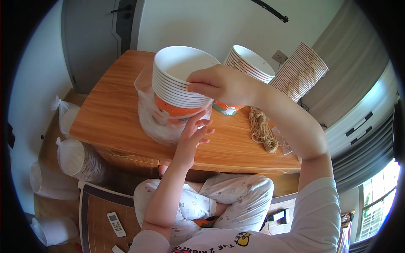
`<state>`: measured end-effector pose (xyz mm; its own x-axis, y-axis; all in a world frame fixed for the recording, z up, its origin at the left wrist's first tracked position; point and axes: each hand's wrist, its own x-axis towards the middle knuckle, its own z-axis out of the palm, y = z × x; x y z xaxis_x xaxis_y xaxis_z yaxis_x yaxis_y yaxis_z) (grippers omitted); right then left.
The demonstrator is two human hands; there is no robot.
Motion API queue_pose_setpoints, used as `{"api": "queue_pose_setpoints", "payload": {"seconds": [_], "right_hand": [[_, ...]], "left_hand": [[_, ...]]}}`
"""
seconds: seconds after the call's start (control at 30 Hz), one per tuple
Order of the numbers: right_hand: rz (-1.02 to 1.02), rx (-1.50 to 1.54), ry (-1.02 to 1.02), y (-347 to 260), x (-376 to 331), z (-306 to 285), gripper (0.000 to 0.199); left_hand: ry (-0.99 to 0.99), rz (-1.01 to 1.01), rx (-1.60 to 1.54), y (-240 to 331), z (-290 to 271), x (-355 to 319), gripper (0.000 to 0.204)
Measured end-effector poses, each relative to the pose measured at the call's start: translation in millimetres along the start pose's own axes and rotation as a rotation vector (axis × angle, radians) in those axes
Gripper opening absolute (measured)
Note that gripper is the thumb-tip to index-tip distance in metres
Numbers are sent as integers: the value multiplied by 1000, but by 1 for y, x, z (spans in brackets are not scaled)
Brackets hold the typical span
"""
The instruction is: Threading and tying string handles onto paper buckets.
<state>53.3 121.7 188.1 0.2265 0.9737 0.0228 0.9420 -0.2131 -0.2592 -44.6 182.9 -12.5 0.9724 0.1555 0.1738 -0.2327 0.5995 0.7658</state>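
Observation:
A nested stack of white-rimmed paper buckets (168, 90) stands on the wooden desk, the lowest visible wall orange. A crumpled clear plastic bag (148, 122) lies bunched around its lower part. My right hand (225, 84) is closed over the near right rim, thumb outside and fingers bent at the edge; how many rims it pinches is hidden. Below it, my left hand (194, 137) is raised in front of the stack's lower side with its fingers apart, holding nothing. Whether its fingertips touch the bucket wall or the bag, I cannot tell.
Behind my right arm stand another bucket stack (249, 61) and a tall leaning stack (301, 69). A bundle of twine (262, 130) lies on the desk (109, 97). Bagged stacks (71, 156) sit on the floor at left. A remote control (116, 224) rests beside my crossed legs.

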Motion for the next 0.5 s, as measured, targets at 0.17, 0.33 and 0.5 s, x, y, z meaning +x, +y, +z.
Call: {"api": "queue_pose_setpoints", "payload": {"seconds": [0.17,0.33,0.5], "right_hand": [[-26,-70,84,-6,-7,-3,22],[68,-90,51,-18,-11,-9,19],[79,-110,61,-23,-12,-8,19]], "left_hand": [[9,17,-20,-8,-7,5,47],[22,-10,21,-7,-3,4,44],[13,33,40,-14,-4,5,52]]}}
